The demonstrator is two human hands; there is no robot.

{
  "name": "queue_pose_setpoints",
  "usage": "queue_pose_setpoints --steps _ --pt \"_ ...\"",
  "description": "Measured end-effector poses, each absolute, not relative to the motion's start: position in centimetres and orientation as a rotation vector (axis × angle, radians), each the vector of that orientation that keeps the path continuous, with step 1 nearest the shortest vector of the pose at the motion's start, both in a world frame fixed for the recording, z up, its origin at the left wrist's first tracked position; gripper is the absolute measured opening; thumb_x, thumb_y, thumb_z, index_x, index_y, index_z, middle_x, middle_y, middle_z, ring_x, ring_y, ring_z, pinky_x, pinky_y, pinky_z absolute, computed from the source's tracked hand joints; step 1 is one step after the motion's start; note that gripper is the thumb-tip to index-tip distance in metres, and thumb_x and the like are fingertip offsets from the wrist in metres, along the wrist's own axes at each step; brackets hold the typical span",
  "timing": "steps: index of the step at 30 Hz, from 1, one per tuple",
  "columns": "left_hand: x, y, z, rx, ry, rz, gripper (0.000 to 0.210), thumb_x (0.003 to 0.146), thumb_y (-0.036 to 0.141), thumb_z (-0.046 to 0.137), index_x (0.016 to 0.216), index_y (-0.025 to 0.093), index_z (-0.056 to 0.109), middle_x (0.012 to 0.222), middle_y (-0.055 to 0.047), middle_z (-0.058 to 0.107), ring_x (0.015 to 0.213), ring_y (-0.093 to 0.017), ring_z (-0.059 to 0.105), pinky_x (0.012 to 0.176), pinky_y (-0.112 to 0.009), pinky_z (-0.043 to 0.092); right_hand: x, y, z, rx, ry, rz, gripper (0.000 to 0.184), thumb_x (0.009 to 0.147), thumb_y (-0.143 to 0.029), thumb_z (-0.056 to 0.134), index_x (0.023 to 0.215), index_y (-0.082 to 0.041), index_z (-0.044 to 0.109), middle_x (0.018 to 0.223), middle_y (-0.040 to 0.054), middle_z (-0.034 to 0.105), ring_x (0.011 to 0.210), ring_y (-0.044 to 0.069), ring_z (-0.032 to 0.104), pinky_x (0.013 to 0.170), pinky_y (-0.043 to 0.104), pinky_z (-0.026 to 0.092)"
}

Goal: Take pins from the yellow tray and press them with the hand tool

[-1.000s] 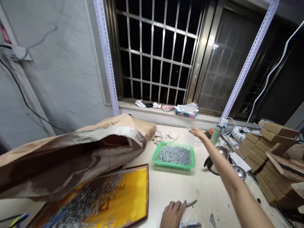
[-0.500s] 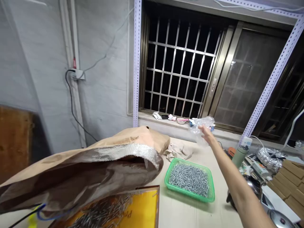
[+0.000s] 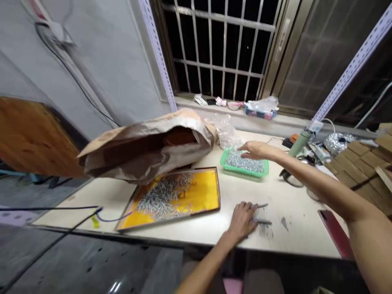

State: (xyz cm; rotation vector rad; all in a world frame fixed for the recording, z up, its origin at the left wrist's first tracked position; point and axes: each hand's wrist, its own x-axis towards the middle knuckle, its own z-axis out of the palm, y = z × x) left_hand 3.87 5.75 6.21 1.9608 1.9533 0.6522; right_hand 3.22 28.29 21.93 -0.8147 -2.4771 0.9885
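Note:
My right hand (image 3: 256, 150) reaches over the green plastic basket (image 3: 245, 171), fingers stretched out and apart, holding nothing I can see. Small silvery screw-like metal pieces (image 3: 243, 161) fill that basket. Just behind and left of the hand, a crumpled clear plastic bag (image 3: 226, 131) touches the basket's far edge. My left hand (image 3: 242, 220) is low on the table, its fingers curled over a grey tool (image 3: 263, 222) with two slim prongs sticking out to the right; its kind is unclear. Left of it lies a yellow-bottomed tray (image 3: 208, 183) with a heap of metal pieces (image 3: 162, 196).
A large open brown paper sack (image 3: 147, 151) leans across the table behind the tray. At right are a green bottle (image 3: 301, 142), small cardboard boxes (image 3: 355, 163) and a red phone-like slab (image 3: 336, 232). Dark cables (image 3: 55, 241) run past the left edge.
My view has tilted down. My right hand has come down from near the windowsill to the basket and opened; a clear bag now lies by it. My left hand has come into view.

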Motion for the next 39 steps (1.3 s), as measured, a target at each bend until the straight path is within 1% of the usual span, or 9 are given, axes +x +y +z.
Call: queue_pose_setpoints --steps 3,7,17,20,25,27,29,32,39 --pt "4.0 5.9 6.5 1.936 1.949 0.659 0.052 0.079 0.029 0.059 0.130 0.021 0.049 0.117 -0.009 0.059 0.106 -0.025 0.049 0.089 -0.038 0.041 9.9 24.2 17.9 -0.676 -2.888 0.907 0.053 0.065 -0.045 0.077 0.109 -0.019 0.064 0.106 0.0062 0.066 0.102 0.025 0.059 0.091 0.035 0.045" --pt "4.4 6.1 6.3 1.898 1.966 0.705 0.052 0.080 0.028 0.060 0.130 0.022 0.048 0.118 -0.007 0.062 0.104 -0.025 0.051 0.087 -0.038 0.041 16.4 19.6 13.6 -0.472 -3.304 0.374 0.076 0.062 -0.044 0.080 0.126 -0.014 0.053 0.122 0.0156 0.057 0.112 0.030 0.054 0.092 0.039 0.045" --pt "5.0 6.5 6.6 1.899 2.042 0.585 0.041 0.081 0.023 0.061 0.122 0.022 0.055 0.111 -0.006 0.066 0.103 -0.024 0.053 0.088 -0.037 0.044 19.3 16.7 8.7 -0.563 -3.114 0.197 0.017 0.088 -0.027 0.058 0.100 -0.017 0.064 0.090 0.0081 0.060 0.088 0.020 0.056 0.078 0.031 0.044" --pt "5.1 6.4 6.4 1.906 2.043 0.573 0.037 0.082 0.024 0.060 0.119 0.022 0.056 0.111 -0.005 0.066 0.105 -0.023 0.055 0.090 -0.037 0.045 19.9 16.5 8.4 -0.570 -3.042 0.227 0.023 0.089 -0.030 0.056 0.107 -0.017 0.062 0.094 0.0091 0.059 0.091 0.022 0.055 0.080 0.033 0.045" --pt "3.6 4.8 6.1 1.886 2.076 0.823 0.054 0.079 0.033 0.065 0.129 0.020 0.050 0.135 -0.011 0.052 0.125 -0.025 0.046 0.102 -0.041 0.040 21.1 16.8 8.3 -0.498 -2.991 0.376 0.059 0.083 -0.050 0.060 0.129 -0.015 0.048 0.117 0.0150 0.055 0.108 0.028 0.050 0.091 0.042 0.044" --pt "2.2 3.5 6.4 1.801 2.154 0.908 0.039 0.084 0.032 0.058 0.121 0.019 0.057 0.127 -0.012 0.058 0.119 -0.024 0.052 0.100 -0.039 0.042 21.6 16.6 8.1 -0.493 -2.946 0.399 0.068 0.083 -0.053 0.058 0.136 -0.015 0.041 0.130 0.0170 0.047 0.120 0.031 0.043 0.099 0.046 0.039" --pt "0.8 2.1 6.9 1.674 2.251 0.911 0.025 0.089 0.029 0.048 0.104 0.019 0.066 0.107 -0.009 0.067 0.102 -0.020 0.060 0.091 -0.035 0.046 21.9 15.9 7.9 -0.490 -2.891 0.394 0.065 0.084 -0.051 0.058 0.136 -0.016 0.041 0.137 0.0168 0.042 0.127 0.032 0.037 0.104 0.048 0.035" --pt "-0.3 0.1 7.6 1.542 2.359 0.745 0.025 0.088 0.025 0.045 0.084 0.018 0.069 0.086 -0.006 0.068 0.086 -0.017 0.061 0.080 -0.029 0.047 21.9 14.4 7.5 -0.458 -2.852 0.428 0.046 0.087 -0.041 0.057 0.126 -0.017 0.052 0.132 0.0145 0.047 0.123 0.030 0.040 0.102 0.046 0.038" --pt "2.2 0.6 9.3 1.184 2.425 0.279 0.029 0.081 0.043 0.055 0.077 0.017 0.069 0.087 -0.007 0.069 0.084 -0.019 0.061 0.066 -0.025 0.040 20.1 11.8 6.4 -0.512 -2.832 0.401 0.028 0.088 -0.025 0.054 0.115 -0.020 0.060 0.108 0.0102 0.059 0.103 0.025 0.049 0.089 0.037 0.045"
